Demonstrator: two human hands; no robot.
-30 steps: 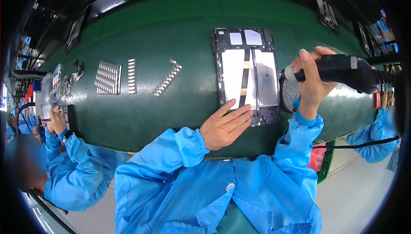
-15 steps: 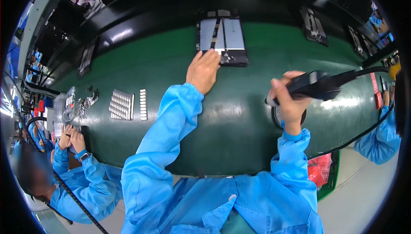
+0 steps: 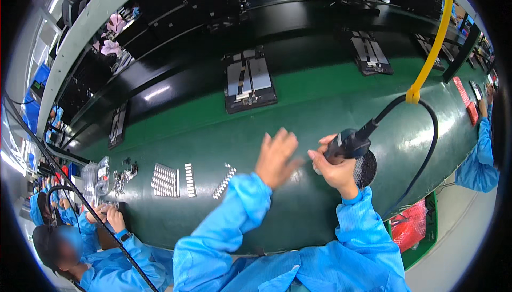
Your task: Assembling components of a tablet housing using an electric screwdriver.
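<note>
My right hand (image 3: 332, 165) grips a black electric screwdriver (image 3: 351, 143) whose cable runs up to a yellow hanging cord (image 3: 433, 41). My left hand (image 3: 276, 154) hovers empty with fingers apart just left of it, above the green conveyor belt (image 3: 202, 137). A dark tray holding an opened tablet-like device (image 3: 248, 83) lies farther back on the belt, out of reach of both hands. A round black perforated dish (image 3: 365, 170) sits just under my right hand.
Rows of small silver parts (image 3: 165, 180) and a short strip of them (image 3: 224, 181) lie on the belt to the left. More device trays (image 3: 370, 53) (image 3: 117, 125) ride the belt. A person in blue (image 3: 80, 249) works at lower left, another sleeve (image 3: 480, 153) at right.
My left hand let go of the device tray after pushing it away; the tray now lies far back on the belt. My left hand has drawn back beside the right, which still holds the screwdriver.
</note>
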